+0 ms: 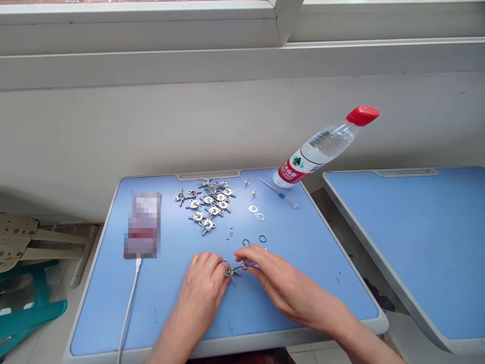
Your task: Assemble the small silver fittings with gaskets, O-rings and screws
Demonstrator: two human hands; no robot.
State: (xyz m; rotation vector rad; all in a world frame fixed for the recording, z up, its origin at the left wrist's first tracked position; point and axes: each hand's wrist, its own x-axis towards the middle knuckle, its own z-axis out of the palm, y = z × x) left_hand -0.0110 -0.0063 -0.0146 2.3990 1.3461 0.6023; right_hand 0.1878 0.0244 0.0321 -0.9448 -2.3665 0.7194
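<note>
Blue desk, head view: we look down on a blue desk [113, 308] below a window sill [151, 65], our hands at its near edge.
Left hand: our left hand [202, 284] curls, its fingers closed in against a small metal cross-shaped fitting [232, 273], which sits between our hands; we cannot tell whether they grip it.
Right hand: our right hand [278, 277] pinches what looks like a small clear-handled screwdriver [248, 264], its shaft reaching toward the fitting.
Handling: we judge the fitting light, stiff and slippery, best held by its arms.
Nearby: black O-rings [246, 242] lie just ahead of our fingers, with flat metal plates [256, 213] and tiny screws [230, 232] beyond; we judge these easy to lose.
Rest: a heap of matching fittings [208, 202], a blue-handled screwdriver [281, 195], a tilted water bottle [322, 147] with a red cap [362, 115], a blurred phone [143, 225] on a white cable [131, 303], and a second blue desk [409, 253].
</note>
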